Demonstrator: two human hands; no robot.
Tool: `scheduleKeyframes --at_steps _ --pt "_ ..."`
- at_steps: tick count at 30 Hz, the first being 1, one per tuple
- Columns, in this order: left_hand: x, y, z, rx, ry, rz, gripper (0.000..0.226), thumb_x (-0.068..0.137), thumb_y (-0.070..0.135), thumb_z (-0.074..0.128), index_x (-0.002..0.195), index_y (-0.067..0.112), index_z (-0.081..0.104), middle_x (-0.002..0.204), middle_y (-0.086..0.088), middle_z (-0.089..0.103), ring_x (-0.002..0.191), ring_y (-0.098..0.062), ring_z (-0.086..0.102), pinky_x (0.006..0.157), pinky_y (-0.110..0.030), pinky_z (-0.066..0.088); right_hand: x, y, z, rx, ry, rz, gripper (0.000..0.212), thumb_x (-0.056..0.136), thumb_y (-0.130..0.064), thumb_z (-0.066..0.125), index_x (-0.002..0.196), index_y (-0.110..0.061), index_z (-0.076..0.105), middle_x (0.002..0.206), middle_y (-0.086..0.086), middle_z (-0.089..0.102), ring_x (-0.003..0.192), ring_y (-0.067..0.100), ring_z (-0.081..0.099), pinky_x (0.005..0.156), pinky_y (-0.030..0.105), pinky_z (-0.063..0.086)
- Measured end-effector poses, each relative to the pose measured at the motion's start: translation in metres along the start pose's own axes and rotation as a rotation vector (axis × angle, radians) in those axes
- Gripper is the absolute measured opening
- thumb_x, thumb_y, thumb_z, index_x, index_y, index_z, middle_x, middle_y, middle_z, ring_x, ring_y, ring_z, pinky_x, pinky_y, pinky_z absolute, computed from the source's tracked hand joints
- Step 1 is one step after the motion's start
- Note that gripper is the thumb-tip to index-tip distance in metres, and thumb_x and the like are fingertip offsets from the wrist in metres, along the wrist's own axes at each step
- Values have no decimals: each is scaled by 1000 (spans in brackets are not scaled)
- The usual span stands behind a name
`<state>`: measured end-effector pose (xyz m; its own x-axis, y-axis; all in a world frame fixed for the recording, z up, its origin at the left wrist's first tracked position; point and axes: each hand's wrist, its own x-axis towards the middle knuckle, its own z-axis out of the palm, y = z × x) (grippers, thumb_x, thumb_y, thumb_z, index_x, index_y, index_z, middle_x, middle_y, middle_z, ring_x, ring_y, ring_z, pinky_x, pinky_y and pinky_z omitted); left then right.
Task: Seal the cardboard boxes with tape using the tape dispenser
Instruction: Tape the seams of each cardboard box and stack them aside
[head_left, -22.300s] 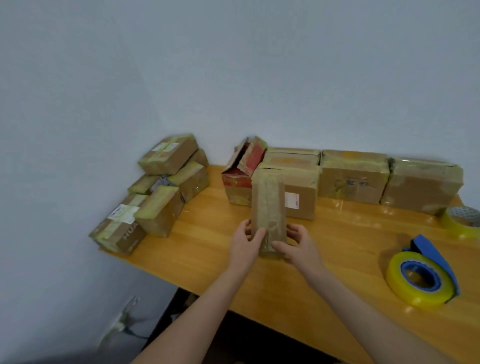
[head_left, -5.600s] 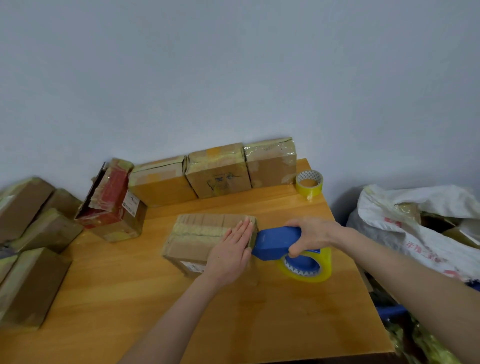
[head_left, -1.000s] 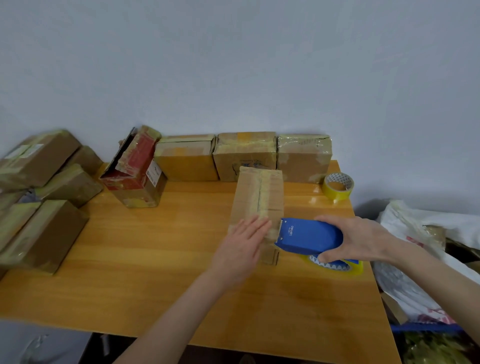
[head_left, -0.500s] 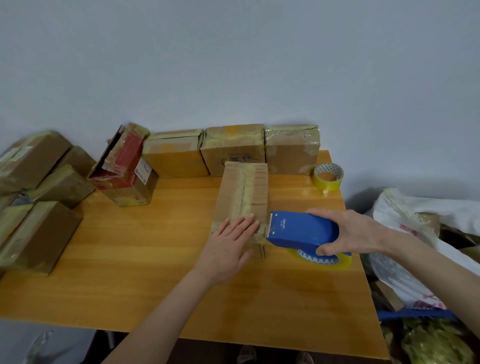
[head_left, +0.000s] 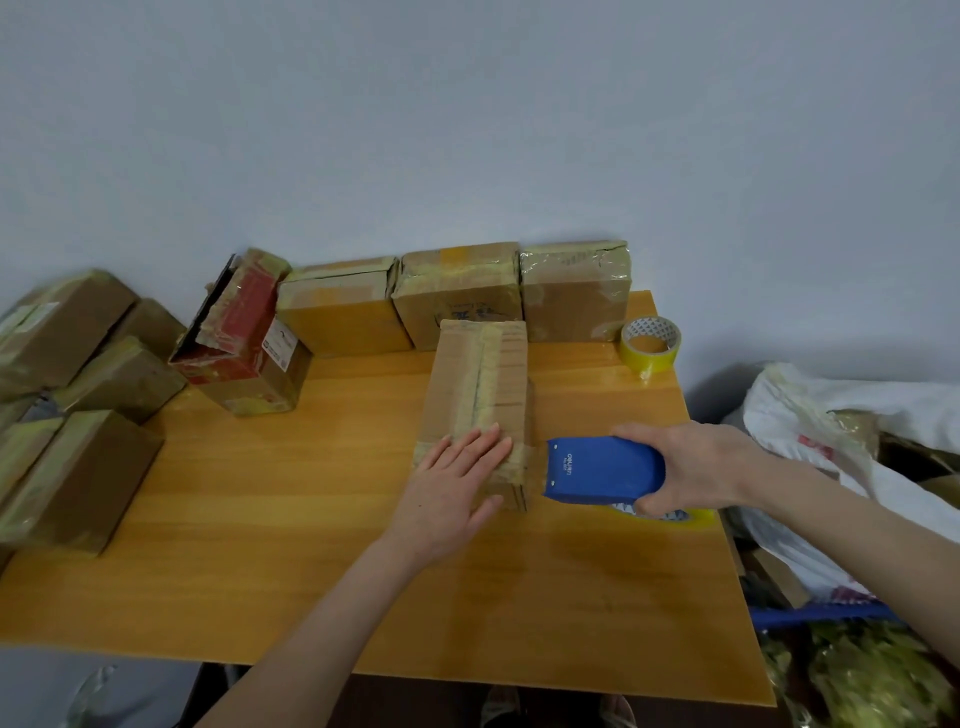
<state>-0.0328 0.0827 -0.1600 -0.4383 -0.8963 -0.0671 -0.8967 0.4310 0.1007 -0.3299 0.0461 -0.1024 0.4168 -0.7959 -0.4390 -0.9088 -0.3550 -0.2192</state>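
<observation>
Mid-taping, it seems: left hand (head_left: 457, 488) flat, fingers straight, pinning the near end of the box (head_left: 480, 374) mid-table (head_left: 260, 519); right hand (head_left: 696, 467) wrapped round the dispenser (head_left: 602, 475) just right of it; next, likely, a square pull across.

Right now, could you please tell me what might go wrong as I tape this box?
Your left hand lies flat on the near end of the long box, with the tape dispenser in your right hand pointing at those fingers; a quick pull could catch them.
Only the near end is pressed, so the far end may swivel into the row of boxes behind.
The dispenser sits close to the right edge of the table and could slip off.
</observation>
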Motion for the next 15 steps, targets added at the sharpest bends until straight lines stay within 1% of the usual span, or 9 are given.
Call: scheduleKeyframes --at_steps 3,6,9,11,14,15 --pt "0 1 0 4 -10 -4 66 91 57 14 152 35 5 159 14 1 146 -6 -1 118 -30 -6 7 -11 0 -23 -19 4 76 78 -56 62 143 -45 25 97 -17 51 90 11 51 80 31 53" --pt "0 3 -1 1 -11 3 66 90 58 11 151 36 2 159 14 -2 146 -6 -4 117 -29 -9 18 -17 0 -16 -27 -5 77 77 -58 63 143 -46 25 96 -16 49 91 13 51 78 32 51" --pt "1 1 -2 -3 -17 2 66 88 59 8 150 38 -2 158 15 -5 146 -5 -6 116 -28 -11 27 -18 -1 5 -38 -13 78 74 -59 65 142 -45 29 99 -15 51 96 15 54 82 34 52" --pt "1 0 -2 -1 -16 1 66 88 59 8 150 38 -4 158 15 -6 146 -5 -7 116 -28 -11 31 -19 -3 11 -42 -6 78 73 -60 65 141 -45 31 104 -14 53 98 16 55 79 33 50" --pt "-1 0 -2 -10 -28 5 66 88 59 6 149 39 -4 158 15 -6 146 -5 -8 116 -28 -11 36 -21 -2 -3 -66 23 78 72 -63 64 141 -45 33 115 -12 58 104 18 56 78 32 49" --pt "0 1 -2 -14 -31 6 66 87 60 5 149 39 -4 158 15 -6 146 -5 -8 117 -28 -10 36 -21 -3 -6 -60 31 77 71 -63 64 140 -46 35 116 -12 59 103 18 56 78 32 50"
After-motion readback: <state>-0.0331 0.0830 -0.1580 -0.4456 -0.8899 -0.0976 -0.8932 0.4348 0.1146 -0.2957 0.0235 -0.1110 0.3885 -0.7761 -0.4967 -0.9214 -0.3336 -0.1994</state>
